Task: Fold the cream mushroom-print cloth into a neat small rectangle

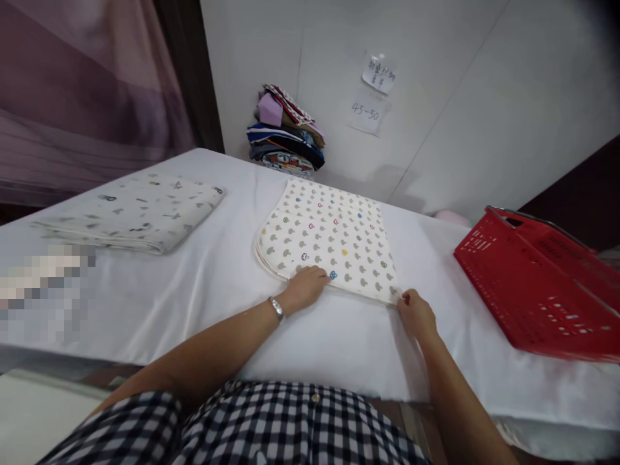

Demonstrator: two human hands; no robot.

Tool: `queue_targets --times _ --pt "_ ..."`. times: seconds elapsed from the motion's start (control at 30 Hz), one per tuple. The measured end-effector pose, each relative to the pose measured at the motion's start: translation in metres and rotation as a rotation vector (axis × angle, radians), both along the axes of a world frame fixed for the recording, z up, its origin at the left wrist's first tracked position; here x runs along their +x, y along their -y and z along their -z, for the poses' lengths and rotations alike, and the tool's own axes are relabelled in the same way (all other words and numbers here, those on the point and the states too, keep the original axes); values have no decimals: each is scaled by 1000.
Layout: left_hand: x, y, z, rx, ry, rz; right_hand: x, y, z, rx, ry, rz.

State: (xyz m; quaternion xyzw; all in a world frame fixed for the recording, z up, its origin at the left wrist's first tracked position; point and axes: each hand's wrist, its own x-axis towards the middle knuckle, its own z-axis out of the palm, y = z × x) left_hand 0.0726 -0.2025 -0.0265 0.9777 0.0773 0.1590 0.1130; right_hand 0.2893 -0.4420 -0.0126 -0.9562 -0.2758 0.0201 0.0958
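A folded white cloth (334, 236) lies flat on the white-covered table in front of me, printed with rows of grey mushroom shapes and a few coloured ones. Its left side is rounded and shows several stacked layers. My left hand (307, 288), with a silver band at the wrist, is closed on the near edge, left of its middle. At the near right corner, my right hand (417, 315) pinches the fabric between thumb and fingers. What lies beneath the left fingers is hidden.
Another folded white cloth (140, 210) with a dark print lies at the left. A red plastic basket (542, 284) stands at the right. Folded fabrics (288, 132) are stacked by the back wall, where paper notes (369, 110) hang. A pixelated patch covers the left edge.
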Motion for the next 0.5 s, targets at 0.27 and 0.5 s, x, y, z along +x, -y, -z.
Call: queue_targets --times 0.27,0.5 --pt "-20 -13 3 30 59 -5 -29 -37 0 367 153 -578" --pt "-17 -12 1 31 31 -26 -67 -95 7 394 76 -923"
